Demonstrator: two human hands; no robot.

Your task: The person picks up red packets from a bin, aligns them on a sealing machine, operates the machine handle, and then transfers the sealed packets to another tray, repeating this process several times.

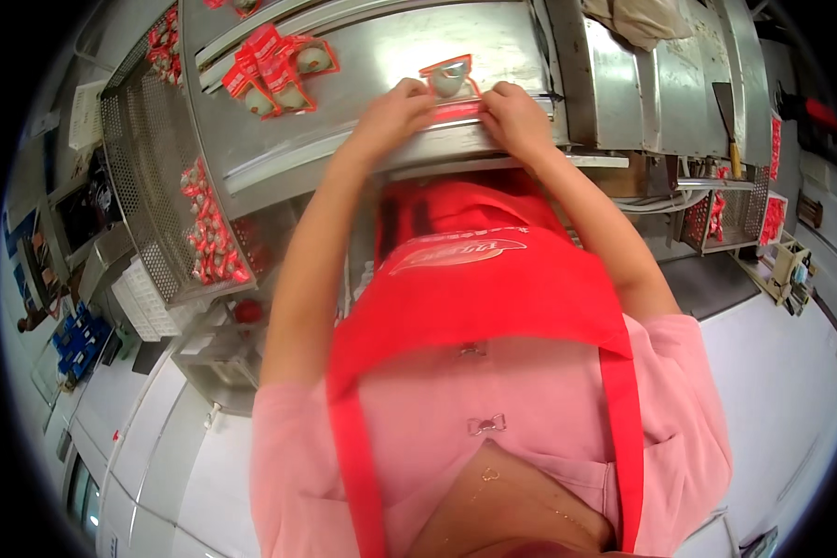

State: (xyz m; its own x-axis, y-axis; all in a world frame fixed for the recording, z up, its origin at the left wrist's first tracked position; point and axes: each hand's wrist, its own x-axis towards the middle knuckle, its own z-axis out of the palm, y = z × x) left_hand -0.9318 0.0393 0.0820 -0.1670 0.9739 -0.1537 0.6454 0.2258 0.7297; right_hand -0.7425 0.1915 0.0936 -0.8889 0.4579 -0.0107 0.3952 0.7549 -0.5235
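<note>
A clear plastic pouch with red edging (450, 78) lies on the steel worktop, with a pale greenish egg-shaped item inside. Its red printed end (457, 110) lies along a metal bar at the worktop's near edge. My left hand (406, 110) pinches the left corner of that end. At the right corner, the fingers of my right hand (516, 117) grip the same pouch. Fingertips of both hands are partly hidden. To the left, several similar filled red pouches (275, 73) lie in a loose pile on the worktop (363, 63).
On the left stands a perforated metal basket (139, 181) with many red pouches (209, 230) inside. A steel cabinet (614, 91) adjoins the worktop on the right, with a cloth (645, 21) on top and a wooden-handled scraper (729, 129). Another perforated basket (739, 220) sits lower right.
</note>
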